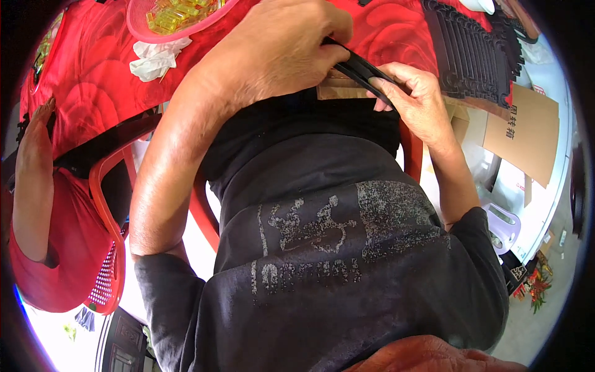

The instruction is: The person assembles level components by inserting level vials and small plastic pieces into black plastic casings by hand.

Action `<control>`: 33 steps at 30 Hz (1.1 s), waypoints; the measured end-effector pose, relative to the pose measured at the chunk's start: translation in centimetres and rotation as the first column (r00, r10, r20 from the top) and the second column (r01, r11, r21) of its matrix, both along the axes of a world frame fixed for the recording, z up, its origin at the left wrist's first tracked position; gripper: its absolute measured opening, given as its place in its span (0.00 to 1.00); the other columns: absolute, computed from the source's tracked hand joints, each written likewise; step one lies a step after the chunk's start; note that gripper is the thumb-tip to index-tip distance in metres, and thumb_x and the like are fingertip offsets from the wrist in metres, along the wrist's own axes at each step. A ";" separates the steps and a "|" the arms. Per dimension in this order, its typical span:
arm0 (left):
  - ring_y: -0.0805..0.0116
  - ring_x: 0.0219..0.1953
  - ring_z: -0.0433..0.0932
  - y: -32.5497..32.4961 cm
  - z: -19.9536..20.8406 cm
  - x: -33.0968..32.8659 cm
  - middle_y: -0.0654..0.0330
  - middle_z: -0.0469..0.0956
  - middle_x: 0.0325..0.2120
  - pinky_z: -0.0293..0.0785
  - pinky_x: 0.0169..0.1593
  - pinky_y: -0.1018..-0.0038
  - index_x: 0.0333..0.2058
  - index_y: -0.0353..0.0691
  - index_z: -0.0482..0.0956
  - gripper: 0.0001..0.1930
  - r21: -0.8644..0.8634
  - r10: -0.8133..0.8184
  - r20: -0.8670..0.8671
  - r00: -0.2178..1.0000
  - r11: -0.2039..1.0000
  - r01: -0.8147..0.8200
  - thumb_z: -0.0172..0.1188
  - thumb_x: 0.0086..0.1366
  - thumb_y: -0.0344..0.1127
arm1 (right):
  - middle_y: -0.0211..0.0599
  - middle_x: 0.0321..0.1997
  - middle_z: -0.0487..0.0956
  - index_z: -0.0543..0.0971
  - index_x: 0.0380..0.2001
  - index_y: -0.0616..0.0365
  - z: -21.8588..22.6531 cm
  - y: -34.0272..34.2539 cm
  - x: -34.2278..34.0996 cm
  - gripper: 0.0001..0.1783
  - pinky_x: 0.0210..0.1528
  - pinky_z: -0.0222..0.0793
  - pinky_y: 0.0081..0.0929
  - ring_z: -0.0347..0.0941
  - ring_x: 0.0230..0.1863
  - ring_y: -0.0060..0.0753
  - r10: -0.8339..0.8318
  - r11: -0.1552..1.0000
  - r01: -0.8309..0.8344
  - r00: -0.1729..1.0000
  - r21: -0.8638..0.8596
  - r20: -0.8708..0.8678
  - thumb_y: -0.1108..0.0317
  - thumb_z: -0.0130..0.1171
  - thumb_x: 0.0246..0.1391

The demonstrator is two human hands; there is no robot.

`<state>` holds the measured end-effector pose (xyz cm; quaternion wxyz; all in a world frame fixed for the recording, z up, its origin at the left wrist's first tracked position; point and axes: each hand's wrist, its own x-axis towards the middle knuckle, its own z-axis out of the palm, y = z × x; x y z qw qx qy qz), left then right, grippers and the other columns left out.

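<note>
Up close, fingers (396, 79) of the right hand (414, 102) curled shut around the lower end of a thin black plastic strip (359, 67), thumb lying along its upper edge. Fingers (334, 28) of the left hand (279, 49) closed over the strip's upper end, knuckles bent, most of the grip hidden behind the back of the hand. Strip held slantwise between both hands, running from upper left down to lower right, just above the near edge of the worktop (93, 74) and in front of the chest. Beneath the strip, touching or just under it, a flat brown cardboard piece (341, 92); which, hard to tell.

Further out, red flowered cloth spread over the worktop. On it, up and to the left of the left hand, a pink bowl (139, 28) full of small clear yellow parts (176, 12), with a crumpled white tissue (155, 59) just beside its rim. On the right, a row of black plastic frames (474, 53) stacked on edge, well apart from the hands. Past those, a brown cardboard sheet (524, 133) hanging off the worktop's side.

Lower down, dark printed shirt (347, 248) filling the middle of the view. At left, another person's arm (31, 180) in a red sleeve, resting beside a red plastic chair (108, 248).
</note>
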<state>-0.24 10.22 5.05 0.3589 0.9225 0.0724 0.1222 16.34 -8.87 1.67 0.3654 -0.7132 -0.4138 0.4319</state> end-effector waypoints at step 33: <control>0.49 0.33 0.80 -2.5 -3.1 -0.1 0.50 0.80 0.25 0.76 0.38 0.58 0.32 0.38 0.79 0.07 0.153 -0.017 -0.077 0.997 0.988 0.029 0.58 0.62 0.36 | 0.28 0.29 0.81 0.83 0.43 0.62 1.6 0.7 0.9 0.12 0.29 0.70 0.17 0.72 0.25 0.15 0.139 0.990 -0.134 0.984 -0.044 0.111 0.67 0.63 0.58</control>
